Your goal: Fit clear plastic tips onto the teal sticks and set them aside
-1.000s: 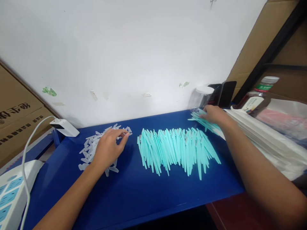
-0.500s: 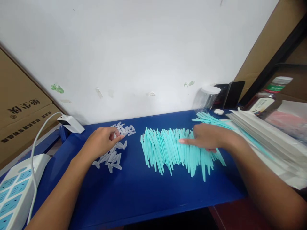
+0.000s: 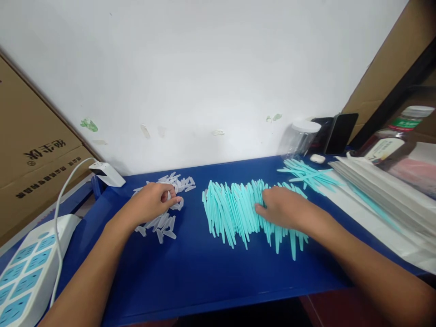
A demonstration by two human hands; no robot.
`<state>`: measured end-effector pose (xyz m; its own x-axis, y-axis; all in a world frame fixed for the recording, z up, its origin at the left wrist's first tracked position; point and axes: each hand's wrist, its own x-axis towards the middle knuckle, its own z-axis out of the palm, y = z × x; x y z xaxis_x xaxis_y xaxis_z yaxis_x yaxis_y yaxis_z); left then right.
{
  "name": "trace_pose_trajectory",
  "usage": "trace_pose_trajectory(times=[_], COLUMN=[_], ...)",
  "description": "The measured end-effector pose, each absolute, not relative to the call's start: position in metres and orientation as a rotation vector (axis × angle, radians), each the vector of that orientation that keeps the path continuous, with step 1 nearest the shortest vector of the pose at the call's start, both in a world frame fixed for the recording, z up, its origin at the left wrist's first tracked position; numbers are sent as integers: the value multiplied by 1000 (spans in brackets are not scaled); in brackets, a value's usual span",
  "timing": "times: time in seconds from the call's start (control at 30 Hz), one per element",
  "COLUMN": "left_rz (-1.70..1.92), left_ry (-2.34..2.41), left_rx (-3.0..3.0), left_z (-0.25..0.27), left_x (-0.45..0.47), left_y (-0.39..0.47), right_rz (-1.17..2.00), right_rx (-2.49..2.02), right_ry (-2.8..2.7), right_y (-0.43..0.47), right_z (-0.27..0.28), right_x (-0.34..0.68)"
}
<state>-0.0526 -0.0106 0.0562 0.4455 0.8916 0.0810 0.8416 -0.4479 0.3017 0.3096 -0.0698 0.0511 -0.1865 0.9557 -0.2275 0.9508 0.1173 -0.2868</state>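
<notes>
My left hand (image 3: 157, 200) is over a loose heap of small translucent plastic sleeves (image 3: 165, 223), on the left of the blue table. Its thumb and fingers are curled together, and a translucent sleeve partly shows between them. To the right lies a broad row of thin, tapered turquoise plastic sticks (image 3: 223, 213), mostly side by side. My right hand (image 3: 281, 206) rests on the right part of that row, with its fingers curled down among the sticks and thumb toward the left. Its fingertips are hidden, so how many sticks they grip does not show.
Behind the row, more turquoise sticks (image 3: 308, 175) lie scattered beside a clear jar (image 3: 303, 138) and a white earbud case (image 3: 317, 158). Stacked plastic bags (image 3: 384, 200) and a bottle (image 3: 391, 136) stand right. A power strip (image 3: 30, 268) and corded white device (image 3: 107, 174) are left.
My right hand's stretched index finger has curled in, and the hand has closed down onto the turquoise sticks. My left hand stays at the sleeves. The whole view has shifted slightly.
</notes>
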Motion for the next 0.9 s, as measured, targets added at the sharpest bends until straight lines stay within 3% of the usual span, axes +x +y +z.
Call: trace_pose_trajectory(times=[0.37,0.57,0.9], left_rz=[304,596,572], left_ry=[1480,1318,1111], left_rx=[2486,2678,2772], left_z=[47,29,9], left_x=[-51,-20,-7], left_y=[-7,-17,-12], right_rz=[502,302,643], right_rx=[-2056,-1998,-1677], right_ry=[-2222,-2330,-2181], right_y=[-62,-56,-54], right_z=[44,49,54], right_x=[302,311,306])
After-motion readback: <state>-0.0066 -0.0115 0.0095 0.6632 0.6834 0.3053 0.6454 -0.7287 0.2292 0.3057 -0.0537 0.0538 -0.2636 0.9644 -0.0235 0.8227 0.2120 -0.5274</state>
